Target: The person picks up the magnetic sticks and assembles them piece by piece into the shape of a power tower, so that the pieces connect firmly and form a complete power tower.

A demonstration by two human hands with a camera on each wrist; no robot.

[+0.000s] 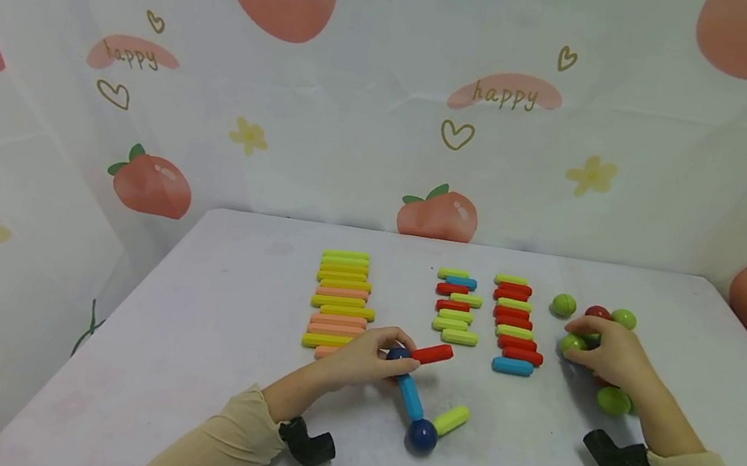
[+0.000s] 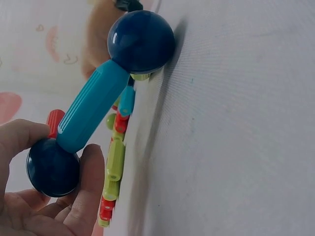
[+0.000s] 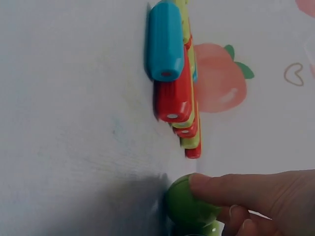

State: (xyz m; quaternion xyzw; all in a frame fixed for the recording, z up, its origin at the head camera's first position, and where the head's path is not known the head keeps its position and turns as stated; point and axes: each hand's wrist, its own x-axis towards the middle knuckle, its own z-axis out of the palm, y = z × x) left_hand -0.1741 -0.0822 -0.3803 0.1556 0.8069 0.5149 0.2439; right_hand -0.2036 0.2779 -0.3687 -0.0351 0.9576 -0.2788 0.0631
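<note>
Two hands at work on a white-covered table (image 1: 197, 401), seen over my remote feed: the left hand (image 1: 365, 359) grips one dark blue ball (image 2: 53, 167) of a small toy build at the table's center. From that ball run a red rod (image 1: 432, 354) and a blue rod (image 1: 410, 397), the latter reaching a second dark blue ball (image 1: 422, 436), where a yellow-green rod (image 1: 451, 421) sticks out. At far right, the right hand (image 1: 612, 355) pinches a green ball (image 3: 189, 201) between thumb and finger, among loose balls, including a red ball (image 1: 598, 312).

By my reading, the work is at an early stage: two balls and three rods appear joined, while most parts lie unused. Beyond the build, I count three columns of loose rods: yellow, peach and lime in the left column (image 1: 338, 304), shorter mixed colors in the middle column (image 1: 454, 315) and right column (image 1: 513, 322).
</note>
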